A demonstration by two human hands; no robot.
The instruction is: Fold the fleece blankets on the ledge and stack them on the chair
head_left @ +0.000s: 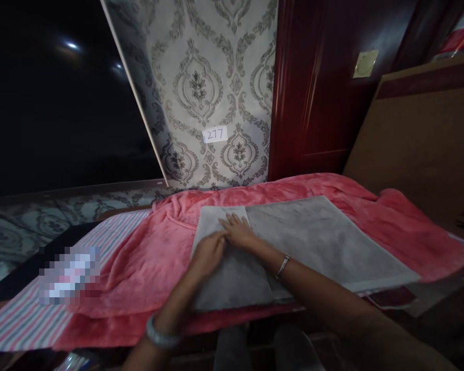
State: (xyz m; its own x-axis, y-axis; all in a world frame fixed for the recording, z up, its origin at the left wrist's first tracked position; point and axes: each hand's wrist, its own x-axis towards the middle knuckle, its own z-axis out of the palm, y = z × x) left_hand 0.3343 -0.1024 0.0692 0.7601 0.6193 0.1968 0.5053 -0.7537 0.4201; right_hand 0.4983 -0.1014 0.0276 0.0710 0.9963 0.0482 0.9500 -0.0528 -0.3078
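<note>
A grey cloth (294, 242) lies spread over a pink plush blanket (150, 263). Its left part is folded over, making a doubled panel with a paler strip along the top. My right hand (236, 231) rests flat on this panel with the fingers spread, and a thin bangle circles that wrist. Close against it, my left hand (209, 251) is on the panel's left side with its fingers curled inward. What those fingers hold, if anything, is hidden. A pale bracelet (160, 335) is on my left wrist.
Striped fabric (27, 314) shows under the blanket at the left, with a blurred-out item on it. A large dark screen (62, 103) stands behind at the left. At the right leans a big cardboard box (421, 149). The patterned wall carries a label (215, 134) reading 277.
</note>
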